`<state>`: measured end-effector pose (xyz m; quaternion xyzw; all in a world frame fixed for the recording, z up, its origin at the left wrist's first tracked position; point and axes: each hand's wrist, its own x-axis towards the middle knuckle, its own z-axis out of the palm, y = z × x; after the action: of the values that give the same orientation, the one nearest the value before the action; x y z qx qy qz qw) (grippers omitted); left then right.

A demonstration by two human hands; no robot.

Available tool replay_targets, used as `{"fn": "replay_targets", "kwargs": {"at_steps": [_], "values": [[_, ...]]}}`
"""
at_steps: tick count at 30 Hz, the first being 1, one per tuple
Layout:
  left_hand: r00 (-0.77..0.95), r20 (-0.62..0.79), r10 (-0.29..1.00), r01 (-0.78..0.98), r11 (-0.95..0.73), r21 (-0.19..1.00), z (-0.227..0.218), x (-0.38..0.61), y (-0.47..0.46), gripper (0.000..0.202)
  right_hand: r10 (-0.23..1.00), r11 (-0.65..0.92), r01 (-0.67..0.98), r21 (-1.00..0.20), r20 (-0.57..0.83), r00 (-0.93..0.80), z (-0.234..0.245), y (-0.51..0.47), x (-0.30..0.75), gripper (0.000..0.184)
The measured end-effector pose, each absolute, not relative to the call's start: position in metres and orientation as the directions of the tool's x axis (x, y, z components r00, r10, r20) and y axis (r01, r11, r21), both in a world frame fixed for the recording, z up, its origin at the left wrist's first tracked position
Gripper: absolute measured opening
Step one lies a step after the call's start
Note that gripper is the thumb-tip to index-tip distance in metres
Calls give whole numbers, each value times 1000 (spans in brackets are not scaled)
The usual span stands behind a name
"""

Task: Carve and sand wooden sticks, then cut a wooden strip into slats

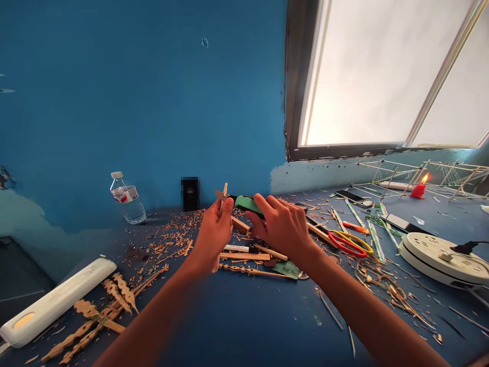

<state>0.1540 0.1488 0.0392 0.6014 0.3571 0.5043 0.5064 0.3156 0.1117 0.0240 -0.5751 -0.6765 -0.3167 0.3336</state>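
My left hand point(217, 227) is closed around a thin wooden stick point(225, 188) held upright, its tip showing above the fingers. My right hand point(280, 221) grips a knife with a green and black handle point(247, 204). The knife's short blade crosses the stick just above my left thumb. Under the hands lie a white marker point(239, 248), several wooden strips point(246, 257) and a carved stick point(252, 270). A green paper piece point(287, 270) sits partly beneath the sticks. Part of the stick is hidden inside my left hand.
Wood shavings point(171, 229) cover the back of the table. Left are a water bottle point(130, 199), a long white device point(61, 300) and carved wooden pieces point(118, 293). Right are scissors point(349, 243), a round power strip point(443, 260), a lit red candle point(419, 190) and stick frames point(397, 171).
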Motion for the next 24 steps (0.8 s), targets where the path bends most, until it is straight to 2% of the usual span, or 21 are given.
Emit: {"fn": "replay_targets", "kwargs": {"at_steps": [2, 6, 9, 12, 15, 18, 21, 24], "values": [[228, 230, 946, -82, -217, 973, 27, 158, 156, 34, 593, 90, 996, -29, 804, -30, 24, 124, 322, 38], [280, 183, 942, -106, -159, 982, 19, 161, 153, 30, 586, -24, 967, -254, 780, 219, 43, 148, 365, 36], [382, 165, 909, -162, -110, 981, 37, 156, 138, 34, 603, 78, 929, -363, 759, 246, 62, 147, 401, 37], [456, 202, 867, -235, -101, 967, 63, 146, 121, 27, 652, 301, 866, -398, 749, 118, 77, 128, 412, 44], [490, 259, 832, -296, -121, 948, 80, 139, 107, 21, 655, 493, 791, -363, 753, -63, 86, 100, 398, 46], [493, 292, 820, -326, -137, 935, 86, 135, 95, 25, 600, 590, 763, -264, 776, -194, 91, 76, 375, 36], [450, 293, 844, -335, -144, 931, 87, 133, 83, 27, 472, 639, 763, -95, 832, -292, 92, 64, 354, 29], [403, 291, 868, -327, -160, 931, 90, 130, 73, 25, 386, 616, 787, 27, 861, -331, 90, 61, 342, 27]]}}
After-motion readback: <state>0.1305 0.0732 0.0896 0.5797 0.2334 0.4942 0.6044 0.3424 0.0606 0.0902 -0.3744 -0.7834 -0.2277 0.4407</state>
